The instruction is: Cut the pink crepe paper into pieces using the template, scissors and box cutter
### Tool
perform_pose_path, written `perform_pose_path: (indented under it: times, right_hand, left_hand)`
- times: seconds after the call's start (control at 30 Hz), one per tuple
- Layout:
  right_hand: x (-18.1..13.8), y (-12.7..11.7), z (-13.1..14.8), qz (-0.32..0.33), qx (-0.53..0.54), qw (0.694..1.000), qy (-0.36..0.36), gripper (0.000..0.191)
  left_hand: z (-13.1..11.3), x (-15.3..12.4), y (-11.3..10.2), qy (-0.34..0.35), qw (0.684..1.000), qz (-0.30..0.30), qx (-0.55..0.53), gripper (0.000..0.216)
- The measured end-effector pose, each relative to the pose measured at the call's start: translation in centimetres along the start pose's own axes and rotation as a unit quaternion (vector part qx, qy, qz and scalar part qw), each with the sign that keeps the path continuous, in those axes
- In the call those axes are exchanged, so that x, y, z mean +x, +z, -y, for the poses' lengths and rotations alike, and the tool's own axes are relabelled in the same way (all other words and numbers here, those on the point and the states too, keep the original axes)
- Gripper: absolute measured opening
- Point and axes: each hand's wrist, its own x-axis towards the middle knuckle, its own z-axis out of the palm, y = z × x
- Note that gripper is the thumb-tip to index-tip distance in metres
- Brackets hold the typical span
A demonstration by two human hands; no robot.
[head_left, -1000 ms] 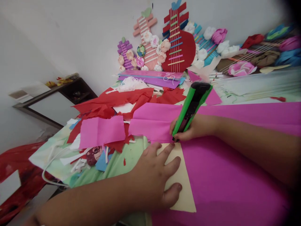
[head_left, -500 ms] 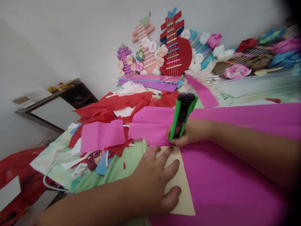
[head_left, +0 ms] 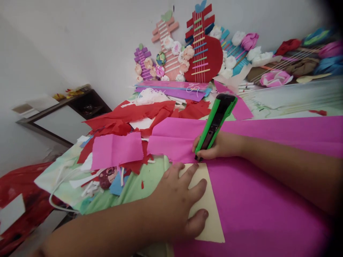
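Note:
With fingers spread, my left hand [head_left: 179, 201] lies flat on a cream card template [head_left: 210, 214], holding it down on a large magenta paper sheet [head_left: 257, 200]. My right hand [head_left: 217, 144] grips a green and black utility knife [head_left: 215, 123] near its front end. The knife leans to the right, its tip down by the card's far edge, just beyond my left fingertips. Its blade is too small to make out. A separate magenta piece [head_left: 116, 151] lies to the left of the sheet.
Red paper scraps [head_left: 128, 117] and a small maroon pouch [head_left: 108, 177] lie on the green tablecloth [head_left: 150, 182]. Paper-covered guitar shapes, including a red one [head_left: 206, 60], lean on the wall. A white cord [head_left: 52, 198] hangs at the left edge. A dark shelf [head_left: 88, 103] stands beyond.
The utility knife has tilted further to the right, and its tip sits slightly farther from the card's edge. My left hand stays spread on the card. The whole view has shifted slightly.

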Motion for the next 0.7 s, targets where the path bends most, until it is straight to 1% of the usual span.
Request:
perform_pose_path:
  times: [0.2, 0.3, 0.4, 0.7]
  right_hand:
    - [0.0, 0.2, -0.2, 0.019, -0.023, 0.999, -0.021, 0.014]
    - [0.0, 0.0, -0.3, 0.012, 0.002, 1.0, -0.015, 0.015]
    - [0.0, -0.3, -0.3, 0.023, 0.022, 0.999, -0.008, 0.012]
    - [-0.2, -0.8, -0.1, 0.025, -0.007, 1.0, 0.002, 0.012]
  left_hand:
    - [-0.1, 0.2, -0.2, 0.002, 1.0, 0.0, 0.0, 0.053]
    - [-0.1, 0.2, -0.2, 0.004, 1.0, 0.003, 0.002, 0.053]
    - [-0.1, 0.1, -0.1, 0.005, 1.0, -0.001, 0.009, 0.053]
    - [0.0, 0.1, 0.0, -0.003, 1.0, 0.018, -0.003, 0.055]
